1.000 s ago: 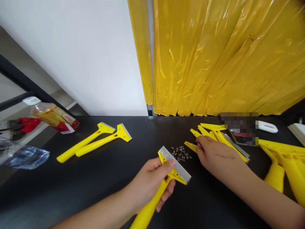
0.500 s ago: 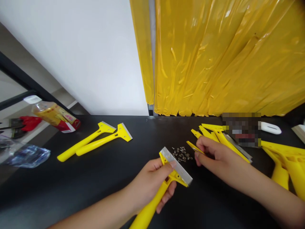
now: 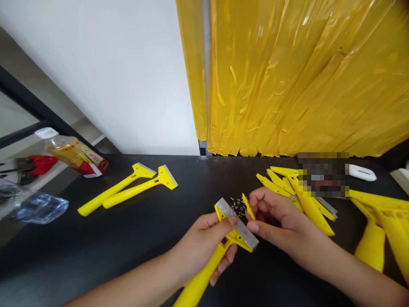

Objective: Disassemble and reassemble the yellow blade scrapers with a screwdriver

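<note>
My left hand point(image 3: 204, 243) grips a yellow scraper point(image 3: 204, 275) just below its head, the thumb pressing a flat metal blade point(image 3: 244, 232) against it. Between the fingertips of my right hand point(image 3: 277, 213) is a small yellow plastic strip point(image 3: 247, 205), held on edge just right of the blade and apart from it. Small screws and nuts point(image 3: 236, 205) lie loose on the dark table behind the blade, partly hidden by the strip and my right fingers.
Two scrapers with blades fitted point(image 3: 137, 192) lie at the left, near a drink bottle point(image 3: 76, 153) and a clear plastic bag point(image 3: 38, 202). At the right are yellow strips point(image 3: 273, 184), spare blades point(image 3: 326, 207), yellow scraper handles point(image 3: 370, 238) and a white object point(image 3: 362, 172).
My right hand has moved left with the yellow strip, from beside the strip pile to near the blade. The strip now stands more upright. My left hand and the scraper stay nearly still.
</note>
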Tool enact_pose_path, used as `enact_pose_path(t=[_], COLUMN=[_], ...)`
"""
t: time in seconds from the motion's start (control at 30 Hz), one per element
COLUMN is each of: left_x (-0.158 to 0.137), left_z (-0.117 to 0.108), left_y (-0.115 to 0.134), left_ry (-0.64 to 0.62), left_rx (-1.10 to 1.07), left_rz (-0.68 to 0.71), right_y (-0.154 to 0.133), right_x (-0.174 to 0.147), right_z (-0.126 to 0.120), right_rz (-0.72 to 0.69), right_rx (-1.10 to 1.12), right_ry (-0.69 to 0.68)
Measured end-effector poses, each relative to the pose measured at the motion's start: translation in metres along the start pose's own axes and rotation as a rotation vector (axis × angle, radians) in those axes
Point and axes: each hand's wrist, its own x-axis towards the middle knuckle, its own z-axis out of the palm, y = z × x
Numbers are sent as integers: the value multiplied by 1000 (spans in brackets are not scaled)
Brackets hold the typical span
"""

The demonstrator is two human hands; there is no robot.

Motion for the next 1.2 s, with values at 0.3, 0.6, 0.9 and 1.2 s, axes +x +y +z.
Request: enact_pose_path(t=[0.3, 0.6, 0.9, 1.2], left_x=[1, 1, -2, -6], left_z=[-1, 1, 3, 6], left_y=[-1, -4, -9, -10], left_ry=[29, 10, -73, -41], left_rx=[-15, 20, 5, -36], left_rz=[5, 25, 74, 74], right_y=[0, -2, 9, 8], right_x=[-2, 4, 7, 6], right_z=[-7, 5, 19, 14], right_rz=[95, 130, 143, 136], right_rx=[110, -93, -30, 3], right_ry=[24, 62, 97, 1])
